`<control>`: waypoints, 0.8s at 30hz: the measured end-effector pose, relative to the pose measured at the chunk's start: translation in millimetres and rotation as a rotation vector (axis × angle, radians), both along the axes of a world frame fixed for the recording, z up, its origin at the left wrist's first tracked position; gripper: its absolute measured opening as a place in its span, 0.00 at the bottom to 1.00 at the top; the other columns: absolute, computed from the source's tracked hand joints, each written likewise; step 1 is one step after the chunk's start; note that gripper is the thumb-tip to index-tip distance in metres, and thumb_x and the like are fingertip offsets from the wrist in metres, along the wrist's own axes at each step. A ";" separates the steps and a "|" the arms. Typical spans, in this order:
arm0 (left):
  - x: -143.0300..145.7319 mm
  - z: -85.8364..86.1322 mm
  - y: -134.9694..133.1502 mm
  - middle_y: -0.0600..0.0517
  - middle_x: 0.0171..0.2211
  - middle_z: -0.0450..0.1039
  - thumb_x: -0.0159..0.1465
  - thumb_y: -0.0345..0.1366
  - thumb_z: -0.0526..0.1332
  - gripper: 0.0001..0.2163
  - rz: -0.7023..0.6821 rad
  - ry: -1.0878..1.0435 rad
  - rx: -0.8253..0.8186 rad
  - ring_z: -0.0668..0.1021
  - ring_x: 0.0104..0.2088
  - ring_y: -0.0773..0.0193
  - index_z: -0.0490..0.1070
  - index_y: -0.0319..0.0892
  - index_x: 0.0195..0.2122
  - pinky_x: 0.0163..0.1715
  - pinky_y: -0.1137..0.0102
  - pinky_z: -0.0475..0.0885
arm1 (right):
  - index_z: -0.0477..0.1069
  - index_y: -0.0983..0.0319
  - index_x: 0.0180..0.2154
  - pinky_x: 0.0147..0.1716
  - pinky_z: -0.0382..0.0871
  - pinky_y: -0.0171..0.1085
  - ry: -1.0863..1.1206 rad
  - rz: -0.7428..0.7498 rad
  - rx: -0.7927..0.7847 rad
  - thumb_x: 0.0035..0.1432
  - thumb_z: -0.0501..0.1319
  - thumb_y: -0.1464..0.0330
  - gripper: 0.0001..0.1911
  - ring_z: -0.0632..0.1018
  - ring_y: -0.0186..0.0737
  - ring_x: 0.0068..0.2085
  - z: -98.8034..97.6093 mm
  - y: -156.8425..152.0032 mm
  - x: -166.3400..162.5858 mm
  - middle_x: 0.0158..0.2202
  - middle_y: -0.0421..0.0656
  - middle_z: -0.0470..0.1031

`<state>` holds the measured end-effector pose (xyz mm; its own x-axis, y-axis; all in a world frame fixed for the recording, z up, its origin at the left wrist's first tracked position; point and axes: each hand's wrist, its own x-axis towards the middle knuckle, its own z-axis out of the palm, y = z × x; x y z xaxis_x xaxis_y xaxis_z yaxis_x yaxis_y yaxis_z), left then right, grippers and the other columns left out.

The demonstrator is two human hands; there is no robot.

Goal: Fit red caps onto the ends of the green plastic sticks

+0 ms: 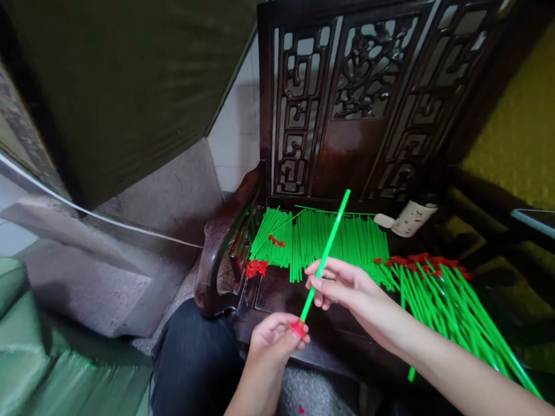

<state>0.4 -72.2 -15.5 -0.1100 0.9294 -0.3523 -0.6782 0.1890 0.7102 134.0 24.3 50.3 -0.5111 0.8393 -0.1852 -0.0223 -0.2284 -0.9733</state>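
My left hand (274,343) pinches a small red plastic piece (298,328) between thumb and fingers. Into or against it runs the lower end of a long, thin green plastic stick (332,235); the exact join is hidden by my fingertips. Higher up, my right hand (345,283) is closed around the stick, which tilts up and to the right. Behind the hands, many loose green sticks (338,238) lie in a layer on the seat. Beside my right forearm rests a pile of green sticks (454,309) with red pieces (425,262) at their far ends.
A dark carved wooden chair (350,153) carries the sticks, with its armrest (213,246) at left. Small loose red pieces (256,268) sit near that armrest. A pale patterned bottle (413,217) lies at the right rear. Green covering (67,362) fills the lower left.
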 end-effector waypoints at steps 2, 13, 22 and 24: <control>3.2 -0.1 -2.0 0.51 0.27 0.77 0.49 0.34 0.71 0.08 -0.003 0.004 0.009 0.75 0.28 0.70 0.77 0.39 0.30 0.32 0.76 0.68 | 0.70 0.61 0.36 0.28 0.65 0.33 0.022 0.010 -0.004 0.50 0.65 0.64 0.11 0.72 0.31 0.27 2.9 -2.6 -1.4 0.30 0.38 0.71; 10.4 8.7 -13.5 0.49 0.26 0.77 0.51 0.34 0.70 0.07 -0.017 0.033 0.042 0.76 0.27 0.69 0.75 0.36 0.28 0.30 0.75 0.69 | 0.66 0.62 0.34 0.28 0.65 0.32 0.064 0.142 0.029 0.47 0.68 0.65 0.14 0.72 0.30 0.27 13.8 -15.7 -3.6 0.28 0.36 0.70; 10.8 1.2 -22.8 0.49 0.28 0.78 0.54 0.38 0.67 0.08 -0.019 0.298 0.215 0.78 0.28 0.64 0.76 0.39 0.30 0.32 0.70 0.73 | 0.62 0.62 0.32 0.30 0.68 0.33 0.123 0.228 -0.050 0.50 0.67 0.66 0.14 0.75 0.30 0.27 10.1 -31.1 3.1 0.28 0.39 0.76; 11.2 2.0 -23.1 0.48 0.28 0.78 0.56 0.39 0.65 0.08 -0.025 0.355 0.247 0.79 0.29 0.63 0.76 0.39 0.30 0.32 0.70 0.74 | 0.62 0.62 0.32 0.29 0.68 0.33 0.121 0.197 -0.046 0.50 0.67 0.65 0.15 0.75 0.30 0.27 9.3 -33.5 4.9 0.28 0.38 0.76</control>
